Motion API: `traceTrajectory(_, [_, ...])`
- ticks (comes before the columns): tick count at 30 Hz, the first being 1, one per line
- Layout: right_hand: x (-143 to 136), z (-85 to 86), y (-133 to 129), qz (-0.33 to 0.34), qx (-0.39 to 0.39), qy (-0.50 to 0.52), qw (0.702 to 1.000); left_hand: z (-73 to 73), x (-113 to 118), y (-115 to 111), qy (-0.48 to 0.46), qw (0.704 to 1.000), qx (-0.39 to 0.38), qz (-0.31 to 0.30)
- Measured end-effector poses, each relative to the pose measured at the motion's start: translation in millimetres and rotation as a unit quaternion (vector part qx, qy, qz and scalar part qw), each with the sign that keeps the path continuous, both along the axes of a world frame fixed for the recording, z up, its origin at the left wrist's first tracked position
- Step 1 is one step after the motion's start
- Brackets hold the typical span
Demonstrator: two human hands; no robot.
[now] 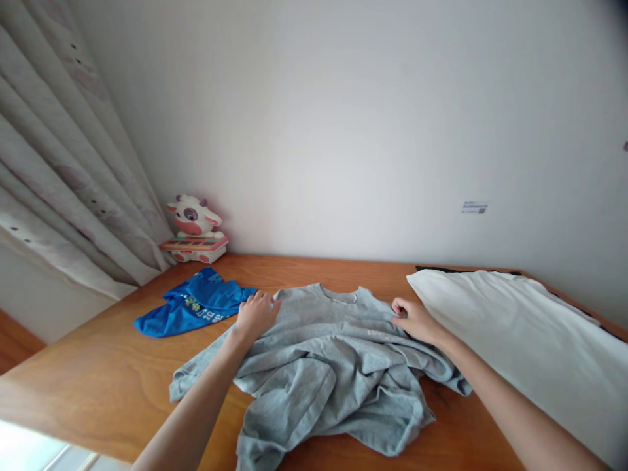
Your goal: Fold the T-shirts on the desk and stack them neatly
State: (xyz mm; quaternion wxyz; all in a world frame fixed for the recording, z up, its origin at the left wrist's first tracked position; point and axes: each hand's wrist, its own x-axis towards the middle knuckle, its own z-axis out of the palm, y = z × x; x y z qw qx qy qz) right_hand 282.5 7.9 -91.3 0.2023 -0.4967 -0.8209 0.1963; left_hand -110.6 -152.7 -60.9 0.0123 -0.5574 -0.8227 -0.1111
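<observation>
A grey shirt (314,366) lies on the wooden table with its collar toward the wall and its lower part bunched in folds toward me. My left hand (258,314) is closed on the shirt near the shoulder at the left of the collar. On the other side, my right hand (412,319) pinches the cloth at the right shoulder, fingers curled. Small pale lettering shows on the chest. The sleeves spread out to both sides, partly under my forearms.
A crumpled blue garment (196,302) lies left of the shirt. Behind it stands a cow toy with a keyboard (193,229). White cloth (520,333) over something black covers the right side of the wooden table (98,366). A curtain (63,144) hangs at left.
</observation>
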Motion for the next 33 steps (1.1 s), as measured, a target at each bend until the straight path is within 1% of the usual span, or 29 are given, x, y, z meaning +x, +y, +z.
traceTrajectory(1, [-5.1,0.5,-1.5,0.002,-0.017,0.016,1.000,-0.2,0.5,8.3,-0.011,1.000,0.012,-0.013])
traceTrajectory(3, [-14.4,0.2,-3.9,-0.014,-0.047,0.047,0.998,-6.0,3.4,25.3,-0.034,0.999,0.029,-0.031])
traceTrajectory(5, [-20.9,-0.4,-5.0,-0.023,-0.059,0.066,0.996,-15.4,7.3,39.8,-0.057,0.997,0.036,-0.021])
traceTrajectory(7, [-24.0,0.8,-5.1,-0.005,-0.046,0.068,0.997,-23.3,9.6,50.0,-0.077,0.996,0.044,-0.001])
traceTrajectory(9, [-24.4,5.2,-5.2,0.010,-0.018,0.076,0.997,-26.2,9.1,56.1,-0.095,0.994,0.050,0.013])
traceTrajectory(12, [-20.4,18.1,-8.0,0.013,0.040,0.105,0.994,-19.5,4.1,58.0,-0.118,0.991,0.058,0.001])
traceTrajectory(14, [-13.4,27.6,-13.2,0.035,0.091,0.145,0.985,-10.7,-0.3,52.4,-0.122,0.989,0.079,-0.019])
traceTrajectory(16, [-1.5,33.8,-21.6,0.069,0.150,0.184,0.969,-2.7,-4.7,38.6,-0.116,0.986,0.115,-0.038])
traceTrajectory(18, [14.5,34.4,-33.1,0.091,0.203,0.183,0.958,0.5,-8.9,16.4,-0.105,0.982,0.150,-0.054])
traceTrajectory(20, [31.3,29.2,-46.9,0.095,0.216,0.143,0.961,-2.3,-12.6,-10.7,-0.078,0.980,0.166,-0.081])
traceTrajectory(21, [38.6,25.3,-54.2,0.096,0.199,0.122,0.968,-5.6,-13.8,-23.9,-0.058,0.981,0.158,-0.101])
traceTrajectory(22, [44.4,21.2,-61.5,0.094,0.164,0.104,0.977,-9.2,-14.3,-35.7,-0.040,0.983,0.134,-0.116])
traceTrajectory(24, [49.6,14.1,-74.3,0.079,0.066,0.089,0.991,-15.1,-12.5,-51.8,-0.017,0.989,0.068,-0.129])
traceTrajectory(26, [46.0,11.6,-83.2,0.053,-0.035,0.108,0.992,-15.3,-6.4,-56.4,-0.014,0.992,0.017,-0.125])
traceTrajectory(27, [41.5,12.5,-86.0,0.039,-0.084,0.138,0.986,-12.9,-2.2,-54.9,-0.016,0.992,0.000,-0.128])
traceTrajectory(28, [35.9,14.9,-87.8,0.022,-0.133,0.181,0.974,-9.2,2.5,-51.6,-0.020,0.990,-0.013,-0.136])
traceTrajectory(30, [24.6,22.4,-90.1,-0.013,-0.225,0.288,0.931,0.3,11.2,-43.1,-0.050,0.987,-0.035,-0.150])
traceTrajectory(32, [17.4,30.4,-92.7,-0.040,-0.278,0.383,0.880,9.5,16.7,-36.8,-0.135,0.978,-0.051,-0.147])
traceTrajectory(33, [16.4,33.4,-94.4,-0.046,-0.288,0.414,0.862,13.2,17.7,-35.6,-0.200,0.969,-0.050,-0.135])
